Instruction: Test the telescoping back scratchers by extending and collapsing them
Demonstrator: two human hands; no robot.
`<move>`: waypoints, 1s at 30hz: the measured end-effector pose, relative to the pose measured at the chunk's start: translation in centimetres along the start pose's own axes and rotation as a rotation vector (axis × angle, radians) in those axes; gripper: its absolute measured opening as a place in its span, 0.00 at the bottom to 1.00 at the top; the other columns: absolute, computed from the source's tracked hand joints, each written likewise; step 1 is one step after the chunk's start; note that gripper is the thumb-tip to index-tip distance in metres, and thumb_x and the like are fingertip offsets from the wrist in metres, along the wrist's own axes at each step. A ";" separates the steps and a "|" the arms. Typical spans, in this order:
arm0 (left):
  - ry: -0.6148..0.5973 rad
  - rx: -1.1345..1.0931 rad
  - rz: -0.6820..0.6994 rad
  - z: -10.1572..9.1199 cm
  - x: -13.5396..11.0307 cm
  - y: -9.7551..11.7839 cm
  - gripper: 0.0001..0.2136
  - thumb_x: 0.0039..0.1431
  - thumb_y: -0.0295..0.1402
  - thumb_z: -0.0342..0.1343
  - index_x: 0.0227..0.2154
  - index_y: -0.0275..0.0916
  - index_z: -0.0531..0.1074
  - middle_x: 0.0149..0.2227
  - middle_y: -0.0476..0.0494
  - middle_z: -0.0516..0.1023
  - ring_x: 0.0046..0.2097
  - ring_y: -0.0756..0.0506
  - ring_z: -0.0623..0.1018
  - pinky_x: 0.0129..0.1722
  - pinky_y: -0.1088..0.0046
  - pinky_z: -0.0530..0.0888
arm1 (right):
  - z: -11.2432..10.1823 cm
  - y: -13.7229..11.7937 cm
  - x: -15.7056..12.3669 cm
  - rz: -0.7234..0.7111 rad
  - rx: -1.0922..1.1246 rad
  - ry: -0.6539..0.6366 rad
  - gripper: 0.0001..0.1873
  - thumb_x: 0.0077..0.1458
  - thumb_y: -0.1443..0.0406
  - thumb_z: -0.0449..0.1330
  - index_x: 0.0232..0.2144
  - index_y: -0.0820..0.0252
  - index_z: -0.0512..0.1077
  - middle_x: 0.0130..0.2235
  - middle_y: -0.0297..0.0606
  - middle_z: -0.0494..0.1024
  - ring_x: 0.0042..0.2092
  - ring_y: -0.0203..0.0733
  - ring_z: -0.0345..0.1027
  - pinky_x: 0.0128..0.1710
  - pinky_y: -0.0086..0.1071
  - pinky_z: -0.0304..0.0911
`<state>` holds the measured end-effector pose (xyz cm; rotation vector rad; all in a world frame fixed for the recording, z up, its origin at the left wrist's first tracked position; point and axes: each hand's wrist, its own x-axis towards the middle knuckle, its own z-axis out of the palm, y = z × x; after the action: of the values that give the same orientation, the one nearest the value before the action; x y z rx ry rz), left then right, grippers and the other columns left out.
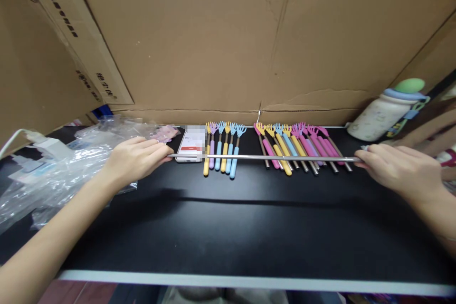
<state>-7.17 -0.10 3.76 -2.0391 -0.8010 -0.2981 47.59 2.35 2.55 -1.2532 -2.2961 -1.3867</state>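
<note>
A long, thin telescopic metal rod stretches level across the view above the table, held between my two hands. My left hand is closed on its left end, and the fingers of my right hand are wrapped round the other end. Whatever lies inside each fist is hidden. Behind the rod lies a small row of back scratchers with yellow, purple and blue claws and handles. Farther right, a denser group of back scratchers in pink, yellow, blue and purple lies partly overlapping.
Clear plastic bags pile up at the left, near a white charger. A phone lies left of the small row. A white bottle leans at the back right. Cardboard walls the rear; the black table has a pale front edge.
</note>
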 end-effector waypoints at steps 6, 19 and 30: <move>-0.086 -0.127 -0.024 1.5 -1.2 1.1 0.09 0.64 0.34 0.44 0.31 0.41 0.68 0.28 0.53 0.76 0.30 0.51 0.75 0.32 0.74 0.65 | 0.8 -1.0 0.2 -0.023 0.043 -0.091 0.18 0.59 0.55 0.47 0.30 0.57 0.73 0.26 0.36 0.74 0.28 0.34 0.61 0.29 0.27 0.50; -0.029 0.031 -0.152 1.6 -2.4 0.2 0.06 0.60 0.35 0.50 0.35 0.42 0.71 0.26 0.48 0.73 0.29 0.47 0.72 0.29 0.72 0.64 | 0.7 -1.0 0.2 0.093 0.061 -0.150 0.20 0.59 0.54 0.47 0.30 0.60 0.71 0.29 0.42 0.75 0.28 0.37 0.62 0.29 0.29 0.51; -0.059 0.027 -0.104 1.6 -2.4 0.2 0.05 0.60 0.34 0.50 0.35 0.42 0.70 0.28 0.48 0.74 0.32 0.46 0.72 0.33 0.70 0.66 | 1.2 -1.0 -0.1 0.074 0.053 -0.158 0.17 0.58 0.57 0.47 0.32 0.61 0.71 0.31 0.41 0.76 0.29 0.38 0.64 0.31 0.29 0.53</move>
<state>-9.00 0.07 1.55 -1.9923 -0.9445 -0.2841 47.24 3.06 1.18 -1.4635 -2.3442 -1.2354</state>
